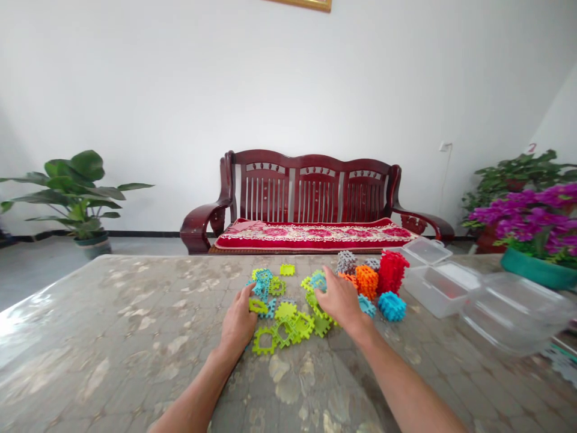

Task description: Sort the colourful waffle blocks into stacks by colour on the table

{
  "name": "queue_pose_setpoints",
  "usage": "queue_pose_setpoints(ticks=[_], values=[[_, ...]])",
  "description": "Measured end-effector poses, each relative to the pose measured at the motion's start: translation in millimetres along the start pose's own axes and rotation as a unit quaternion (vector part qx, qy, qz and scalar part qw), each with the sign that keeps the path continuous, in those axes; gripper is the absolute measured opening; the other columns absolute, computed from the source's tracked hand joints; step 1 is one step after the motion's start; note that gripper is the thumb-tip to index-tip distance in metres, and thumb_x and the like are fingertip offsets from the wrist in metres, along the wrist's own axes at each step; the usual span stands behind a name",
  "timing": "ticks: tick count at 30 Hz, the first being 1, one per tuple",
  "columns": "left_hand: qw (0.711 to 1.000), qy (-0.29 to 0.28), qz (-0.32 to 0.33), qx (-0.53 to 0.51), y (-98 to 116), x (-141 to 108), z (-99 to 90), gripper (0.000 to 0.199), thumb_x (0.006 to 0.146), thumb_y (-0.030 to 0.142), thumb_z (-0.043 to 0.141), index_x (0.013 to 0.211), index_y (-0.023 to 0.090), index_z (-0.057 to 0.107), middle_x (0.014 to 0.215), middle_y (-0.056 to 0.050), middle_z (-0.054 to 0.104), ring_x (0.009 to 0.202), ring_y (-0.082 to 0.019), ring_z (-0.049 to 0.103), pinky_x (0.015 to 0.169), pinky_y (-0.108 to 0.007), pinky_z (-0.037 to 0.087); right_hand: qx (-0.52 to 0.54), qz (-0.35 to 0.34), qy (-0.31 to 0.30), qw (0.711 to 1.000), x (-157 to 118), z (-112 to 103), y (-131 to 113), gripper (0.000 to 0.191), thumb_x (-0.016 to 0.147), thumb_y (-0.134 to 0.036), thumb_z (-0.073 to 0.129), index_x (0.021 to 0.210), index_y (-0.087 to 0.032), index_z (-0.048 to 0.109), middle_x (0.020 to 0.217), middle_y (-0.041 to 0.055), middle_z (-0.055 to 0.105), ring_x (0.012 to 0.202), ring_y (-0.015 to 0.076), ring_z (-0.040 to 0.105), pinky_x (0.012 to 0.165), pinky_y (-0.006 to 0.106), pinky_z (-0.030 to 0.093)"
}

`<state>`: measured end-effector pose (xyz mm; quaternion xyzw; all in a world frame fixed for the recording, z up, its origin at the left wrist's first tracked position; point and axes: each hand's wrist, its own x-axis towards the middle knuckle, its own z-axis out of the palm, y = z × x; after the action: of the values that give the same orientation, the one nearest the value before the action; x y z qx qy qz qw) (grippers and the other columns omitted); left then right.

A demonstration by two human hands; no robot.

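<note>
Several flat lime-green notched pieces [285,329] lie in a loose pile at the table's middle, with some blue pieces [262,287] among them. My left hand [240,320] is at the pile's left edge, its fingers by the blue pieces and a green one; its grip cannot be made out. On the pile's right side, my right hand [341,297] reaches over green pieces and a small blue piece [318,281], index finger pointing forward. Beside it stand stacks of orange [366,282], red [392,272], grey [347,263] and blue [392,306] pieces.
Clear plastic boxes [444,287] stand on the patterned table [148,337] to the right, near purple flowers in a teal pot [538,268]. Behind the table is a wooden bench [311,192] with a red cushion. A potted plant [92,246] is at the left.
</note>
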<state>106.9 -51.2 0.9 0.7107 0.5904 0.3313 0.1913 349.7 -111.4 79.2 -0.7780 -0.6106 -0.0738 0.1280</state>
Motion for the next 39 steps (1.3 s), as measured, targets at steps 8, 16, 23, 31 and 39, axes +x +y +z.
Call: queue_pose_setpoints(ticks=[8, 16, 23, 31, 39], values=[[0.999, -0.013, 0.007, 0.035, 2.2, -0.5, -1.5, 0.061, 0.077, 0.006, 0.047, 0.135, 0.023, 0.050, 0.130, -0.008, 0.064, 0.119, -0.024, 0.061, 0.100, -0.035, 0.046, -0.066, 0.110, -0.002, 0.992, -33.5, -22.0, 78.5, 0.058, 0.088, -0.037, 0.052, 0.142, -0.017, 0.045, 0.102, 0.0154, 0.075, 0.092, 0.0298, 0.071, 0.076, 0.035, 0.045], [0.999, -0.008, 0.013, 0.049, 2.0, 0.0, -1.9, 0.061, 0.076, 0.008, 0.047, 0.135, 0.021, 0.051, 0.128, -0.008, 0.065, 0.116, -0.024, 0.063, 0.096, -0.034, 0.048, -0.105, 0.085, -0.010, 0.991, -42.7, -15.9, 82.7, 0.043, 0.090, -0.035, 0.050, 0.128, -0.015, 0.058, 0.107, 0.0171, 0.072, 0.099, 0.0308, 0.066, 0.081, 0.038, 0.042], [0.998, -0.018, 0.005, 0.052, 3.0, 0.2, -3.0, 0.061, 0.073, 0.005, 0.045, 0.131, 0.022, 0.053, 0.129, -0.007, 0.064, 0.119, -0.023, 0.061, 0.098, -0.032, 0.047, -0.077, 0.014, 0.033, 0.996, -40.2, 1.1, 83.8, 0.037, 0.088, -0.032, 0.056, 0.122, -0.020, 0.063, 0.118, 0.0117, 0.066, 0.110, 0.0290, 0.056, 0.089, 0.038, 0.038], [0.996, -0.002, 0.007, 0.083, 6.7, -2.3, -6.4, 0.053, 0.077, 0.007, 0.046, 0.125, 0.024, 0.058, 0.129, -0.007, 0.065, 0.112, -0.023, 0.065, 0.095, -0.032, 0.048, -0.078, 0.020, 0.025, 0.996, -38.3, 7.7, 90.8, 0.037, 0.087, -0.028, 0.056, 0.123, -0.020, 0.064, 0.114, 0.0120, 0.066, 0.106, 0.0303, 0.056, 0.088, 0.040, 0.039], [0.999, 0.028, 0.005, 0.031, 7.6, -0.6, -8.3, 0.048, 0.076, 0.007, 0.044, 0.116, 0.022, 0.065, 0.122, -0.006, 0.068, 0.105, -0.021, 0.066, 0.091, -0.030, 0.050, 0.048, -0.085, 0.076, 0.992, -51.1, 11.7, 60.8, 0.027, 0.088, -0.022, 0.055, 0.113, -0.023, 0.066, 0.117, 0.0067, 0.066, 0.109, 0.0235, 0.056, 0.096, 0.035, 0.040]])
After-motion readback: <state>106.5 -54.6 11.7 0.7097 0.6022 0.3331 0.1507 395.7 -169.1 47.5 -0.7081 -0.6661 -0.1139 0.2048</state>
